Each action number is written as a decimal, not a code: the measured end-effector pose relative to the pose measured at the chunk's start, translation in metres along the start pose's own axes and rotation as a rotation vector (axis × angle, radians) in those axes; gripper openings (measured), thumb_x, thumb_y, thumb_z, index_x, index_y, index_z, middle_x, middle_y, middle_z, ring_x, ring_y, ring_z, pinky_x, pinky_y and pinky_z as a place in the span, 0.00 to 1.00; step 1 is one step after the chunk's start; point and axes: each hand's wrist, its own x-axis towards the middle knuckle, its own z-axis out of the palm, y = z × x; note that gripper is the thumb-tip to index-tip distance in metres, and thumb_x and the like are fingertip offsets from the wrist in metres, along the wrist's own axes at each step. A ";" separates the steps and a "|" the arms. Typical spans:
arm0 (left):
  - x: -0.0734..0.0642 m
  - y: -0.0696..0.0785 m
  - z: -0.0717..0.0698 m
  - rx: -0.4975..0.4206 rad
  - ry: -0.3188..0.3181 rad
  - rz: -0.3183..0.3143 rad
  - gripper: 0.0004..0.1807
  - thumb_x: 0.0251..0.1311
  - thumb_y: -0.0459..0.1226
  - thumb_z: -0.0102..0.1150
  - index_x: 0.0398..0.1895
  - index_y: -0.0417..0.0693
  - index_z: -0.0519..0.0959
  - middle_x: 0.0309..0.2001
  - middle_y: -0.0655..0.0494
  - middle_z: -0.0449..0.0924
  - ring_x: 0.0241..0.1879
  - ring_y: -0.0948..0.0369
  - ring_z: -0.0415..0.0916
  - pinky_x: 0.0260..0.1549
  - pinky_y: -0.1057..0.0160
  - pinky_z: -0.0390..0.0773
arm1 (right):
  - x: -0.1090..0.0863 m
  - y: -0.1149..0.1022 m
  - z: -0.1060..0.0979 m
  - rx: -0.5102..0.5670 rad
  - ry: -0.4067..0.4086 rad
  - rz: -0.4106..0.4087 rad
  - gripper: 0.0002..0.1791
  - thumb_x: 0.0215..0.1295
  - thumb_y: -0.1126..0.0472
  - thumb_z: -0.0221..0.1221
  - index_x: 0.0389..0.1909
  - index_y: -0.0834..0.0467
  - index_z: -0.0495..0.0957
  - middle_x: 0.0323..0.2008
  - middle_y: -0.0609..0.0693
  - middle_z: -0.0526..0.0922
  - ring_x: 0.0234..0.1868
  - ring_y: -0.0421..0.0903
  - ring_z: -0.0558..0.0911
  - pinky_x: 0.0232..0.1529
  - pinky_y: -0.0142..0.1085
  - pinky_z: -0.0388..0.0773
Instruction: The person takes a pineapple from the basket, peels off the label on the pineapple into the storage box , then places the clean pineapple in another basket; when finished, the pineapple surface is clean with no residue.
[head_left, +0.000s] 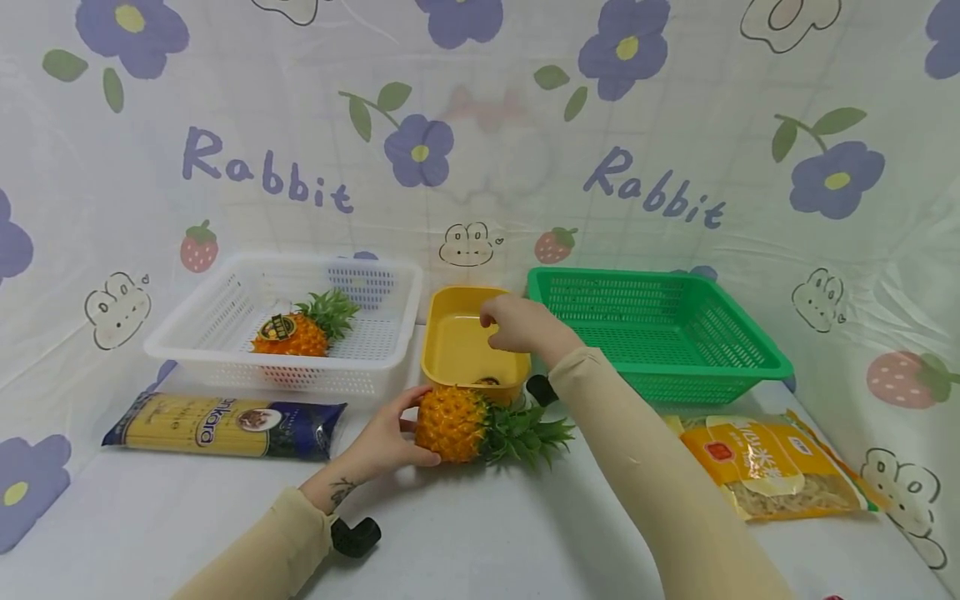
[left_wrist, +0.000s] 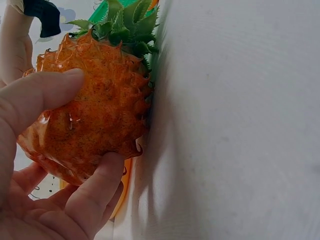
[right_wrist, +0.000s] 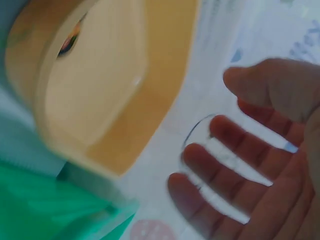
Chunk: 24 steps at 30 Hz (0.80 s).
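My left hand [head_left: 393,437] grips a pineapple [head_left: 452,425] by its rounded base, thumb on one side and fingers on the other. The fruit lies on its side on the white table, its green leaves [left_wrist: 127,25] pointing right. In the left wrist view, thumb and fingertips press on the orange, spiky skin. My right hand [head_left: 525,323] hovers above the yellow bin [head_left: 435,358], directly behind the pineapple. Its fingers are loosely bent and apart in the right wrist view, with nothing between them. A second pineapple [head_left: 307,337] with a dark label lies in the white basket [head_left: 375,367].
A green basket [head_left: 675,387] stands right of the yellow bin. A pack of noodles [head_left: 225,425] lies before the white basket. At the front right lies an orange-and-yellow food bag [head_left: 772,467]. A printed cloth [head_left: 480,200] hangs behind the containers.
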 end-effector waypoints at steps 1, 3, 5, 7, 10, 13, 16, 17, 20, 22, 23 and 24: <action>0.000 0.000 0.000 -0.001 -0.001 0.000 0.52 0.36 0.30 0.73 0.69 0.52 0.57 0.64 0.42 0.61 0.49 0.49 0.73 0.45 0.53 0.77 | -0.001 -0.003 0.000 0.027 -0.013 -0.001 0.16 0.59 0.63 0.56 0.49 0.58 0.74 0.52 0.54 0.77 0.46 0.49 0.76 0.48 0.43 0.75; 0.000 0.001 -0.001 -0.003 -0.003 0.002 0.52 0.36 0.30 0.73 0.69 0.52 0.57 0.64 0.42 0.61 0.49 0.49 0.73 0.45 0.53 0.77 | -0.005 -0.009 0.002 0.066 -0.040 -0.014 0.19 0.58 0.61 0.58 0.52 0.58 0.72 0.53 0.54 0.75 0.49 0.49 0.75 0.50 0.43 0.74; 0.000 0.001 -0.001 -0.004 -0.006 0.003 0.52 0.36 0.30 0.73 0.69 0.52 0.56 0.64 0.42 0.61 0.50 0.49 0.73 0.45 0.53 0.77 | -0.010 -0.017 0.005 0.093 -0.061 -0.032 0.22 0.58 0.59 0.60 0.54 0.58 0.70 0.54 0.53 0.74 0.51 0.48 0.74 0.53 0.43 0.72; 0.000 0.002 -0.001 -0.006 -0.010 0.005 0.52 0.37 0.30 0.73 0.69 0.52 0.56 0.64 0.42 0.61 0.50 0.49 0.73 0.45 0.53 0.77 | -0.016 -0.024 0.010 0.099 -0.071 -0.052 0.24 0.56 0.57 0.61 0.54 0.57 0.70 0.54 0.52 0.74 0.52 0.47 0.73 0.55 0.42 0.71; -0.001 0.001 -0.002 -0.002 -0.014 0.007 0.52 0.37 0.30 0.73 0.69 0.52 0.56 0.65 0.42 0.60 0.50 0.48 0.73 0.46 0.52 0.77 | -0.025 -0.038 0.019 0.110 -0.091 -0.061 0.28 0.54 0.55 0.64 0.56 0.55 0.69 0.55 0.51 0.74 0.52 0.46 0.73 0.56 0.42 0.71; 0.000 0.001 -0.002 0.008 -0.014 0.006 0.52 0.38 0.31 0.73 0.69 0.52 0.56 0.65 0.42 0.60 0.50 0.48 0.73 0.46 0.52 0.77 | -0.035 -0.051 0.029 0.088 -0.118 -0.044 0.34 0.50 0.52 0.67 0.59 0.52 0.66 0.55 0.50 0.73 0.50 0.47 0.73 0.54 0.43 0.73; 0.000 0.000 -0.003 0.021 -0.015 0.011 0.51 0.39 0.32 0.73 0.69 0.52 0.56 0.65 0.42 0.60 0.49 0.49 0.73 0.45 0.53 0.77 | -0.044 -0.063 0.039 0.038 -0.136 -0.027 0.40 0.47 0.49 0.68 0.62 0.49 0.64 0.55 0.51 0.71 0.48 0.50 0.73 0.50 0.45 0.75; 0.000 -0.001 -0.003 0.023 -0.015 0.013 0.51 0.39 0.32 0.73 0.69 0.52 0.56 0.65 0.42 0.60 0.49 0.49 0.73 0.45 0.53 0.78 | -0.046 -0.065 0.043 0.021 -0.135 -0.023 0.41 0.46 0.48 0.69 0.63 0.48 0.64 0.55 0.51 0.71 0.48 0.50 0.72 0.49 0.45 0.75; 0.000 -0.002 -0.003 0.028 -0.014 0.017 0.51 0.39 0.33 0.73 0.69 0.53 0.56 0.64 0.43 0.60 0.48 0.49 0.73 0.46 0.53 0.77 | -0.050 -0.072 0.051 -0.021 -0.123 -0.015 0.44 0.43 0.47 0.71 0.63 0.47 0.63 0.54 0.51 0.70 0.47 0.51 0.71 0.46 0.44 0.75; 0.000 -0.002 -0.002 0.030 -0.013 0.021 0.51 0.39 0.33 0.74 0.69 0.52 0.56 0.65 0.43 0.60 0.48 0.50 0.73 0.46 0.53 0.77 | -0.051 -0.074 0.056 -0.038 -0.107 -0.007 0.45 0.41 0.47 0.71 0.63 0.47 0.62 0.54 0.51 0.70 0.46 0.51 0.71 0.43 0.44 0.75; 0.000 -0.002 -0.002 0.027 -0.011 0.022 0.51 0.39 0.33 0.74 0.69 0.52 0.56 0.64 0.43 0.60 0.48 0.49 0.73 0.46 0.52 0.77 | -0.052 -0.075 0.059 -0.043 -0.101 -0.001 0.46 0.40 0.47 0.72 0.63 0.46 0.62 0.54 0.50 0.70 0.46 0.51 0.71 0.43 0.44 0.74; 0.001 -0.002 -0.001 0.027 -0.009 0.023 0.51 0.39 0.33 0.74 0.69 0.53 0.56 0.64 0.43 0.61 0.48 0.49 0.73 0.47 0.52 0.76 | -0.052 -0.075 0.061 -0.051 -0.093 0.002 0.47 0.39 0.47 0.72 0.64 0.46 0.62 0.54 0.51 0.69 0.46 0.51 0.71 0.43 0.45 0.74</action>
